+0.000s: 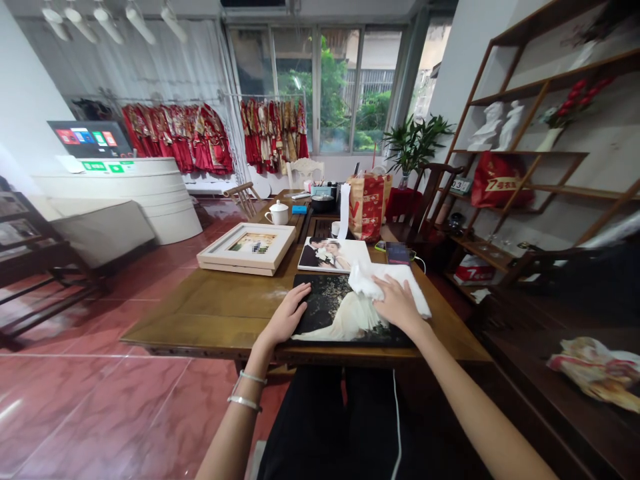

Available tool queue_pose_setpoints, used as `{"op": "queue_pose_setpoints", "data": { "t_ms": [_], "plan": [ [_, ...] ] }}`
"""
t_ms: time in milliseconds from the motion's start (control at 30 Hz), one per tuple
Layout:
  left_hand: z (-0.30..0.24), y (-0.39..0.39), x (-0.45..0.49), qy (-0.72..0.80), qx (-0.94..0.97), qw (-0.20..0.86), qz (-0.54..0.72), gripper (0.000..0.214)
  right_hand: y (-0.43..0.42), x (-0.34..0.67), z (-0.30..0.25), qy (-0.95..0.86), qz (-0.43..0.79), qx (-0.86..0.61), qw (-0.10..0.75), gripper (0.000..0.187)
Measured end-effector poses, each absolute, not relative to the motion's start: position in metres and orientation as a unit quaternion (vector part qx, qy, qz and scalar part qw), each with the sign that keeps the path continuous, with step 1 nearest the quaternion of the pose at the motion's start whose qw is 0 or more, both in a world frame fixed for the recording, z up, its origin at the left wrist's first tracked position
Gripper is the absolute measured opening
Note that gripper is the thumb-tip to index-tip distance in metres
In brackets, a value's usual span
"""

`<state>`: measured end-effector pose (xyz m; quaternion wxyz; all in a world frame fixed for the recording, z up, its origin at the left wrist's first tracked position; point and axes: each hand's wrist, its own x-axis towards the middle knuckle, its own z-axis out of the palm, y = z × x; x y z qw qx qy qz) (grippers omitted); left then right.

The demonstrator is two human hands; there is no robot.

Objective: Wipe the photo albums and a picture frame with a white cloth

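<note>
A dark wedding photo panel (340, 313) with a white gown in it lies flat at the table's near edge. My left hand (289, 313) rests on its left side, fingers stretched out and holding nothing. On the panel's right side, my right hand (397, 303) presses a crumpled white cloth (366, 280) against the surface, fingers bent over it. More folded white material (407, 287) lies beyond that hand, at the panel's right corner. Just behind the panel is a white photo board (333, 255) showing a couple.
The wooden table (200, 313) also bears a cream picture frame (247, 248) at left, a lidded white cup (278, 212), a red-and-tan paper bag (369, 207) and a phone (400, 253) with a white cable. Wooden shelves (530, 190) stand to the right.
</note>
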<state>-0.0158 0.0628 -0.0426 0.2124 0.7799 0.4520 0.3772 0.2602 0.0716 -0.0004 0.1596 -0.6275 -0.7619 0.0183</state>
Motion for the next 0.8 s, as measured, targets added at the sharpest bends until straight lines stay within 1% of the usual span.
{"op": "queue_pose_setpoints", "data": {
  "t_ms": [100,200,367,533,633,800],
  "plan": [
    [-0.042,0.063,-0.016,0.450,0.782,0.214,0.375,0.038,0.086,0.245,0.002,-0.762,0.016,-0.626,0.166,0.053],
    [-0.041,0.063,-0.016,0.450,0.785,0.213,0.369,0.039,0.079,0.226,0.002,-0.774,0.019,-0.610,0.166,0.054],
    [-0.041,0.063,-0.015,0.459,0.783,0.207,0.366,0.040,0.026,0.207,0.000,-0.839,0.042,-0.511,0.183,0.063],
    [-0.040,0.061,-0.014,0.465,0.779,0.208,0.367,0.039,-0.021,0.225,0.008,-0.867,0.106,-0.450,0.186,0.071],
    [-0.038,0.060,-0.014,0.463,0.779,0.209,0.368,0.039,-0.019,0.247,0.009,-0.852,0.118,-0.472,0.191,0.071],
    [-0.040,0.062,-0.014,0.454,0.783,0.209,0.370,0.039,0.024,0.266,0.003,-0.789,0.067,-0.579,0.195,0.059]
  ]
}}
